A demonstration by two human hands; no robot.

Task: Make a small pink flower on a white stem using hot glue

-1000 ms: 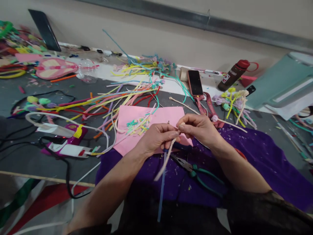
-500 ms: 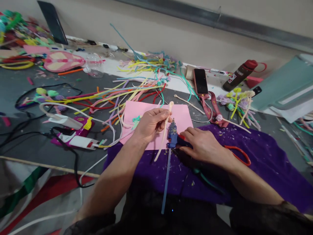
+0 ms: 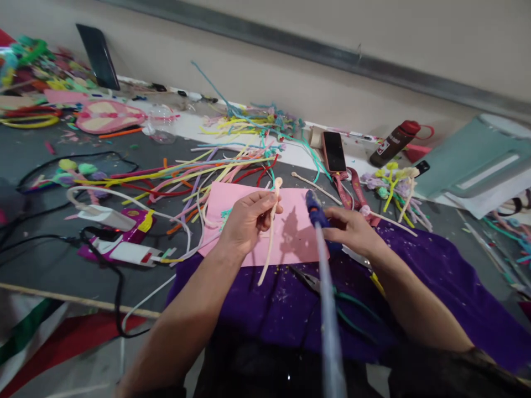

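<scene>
My left hand (image 3: 249, 221) pinches a cream pipe cleaner (image 3: 272, 232) just below its rounded, curled top; the tail hangs down toward me. On the right, my right hand (image 3: 350, 228) grips a blue hot glue gun (image 3: 316, 210) by its handle, raised to the right of the pipe cleaner and apart from it. A long translucent glue stick (image 3: 327, 309) sticks out of the gun's back toward me. Beneath both hands lies a pink sheet (image 3: 296, 251). Pliers with teal handles (image 3: 357, 301) rest on the purple cloth (image 3: 265, 309), partly behind the glue stick.
Many coloured pipe cleaners (image 3: 182, 174) spread across the table behind my left hand. A purple power strip (image 3: 136, 224) with plugged-in chargers and cables stands left. A phone (image 3: 334, 152), a dark bottle (image 3: 394, 143), fuzzy flowers (image 3: 390, 188) and a teal box (image 3: 473, 160) are at the back right.
My right hand has lifted the glue gun and swung it right, its stick now pointing up toward me. The pliers have come into fuller view. My left hand keeps its pinch on the pipe cleaner.
</scene>
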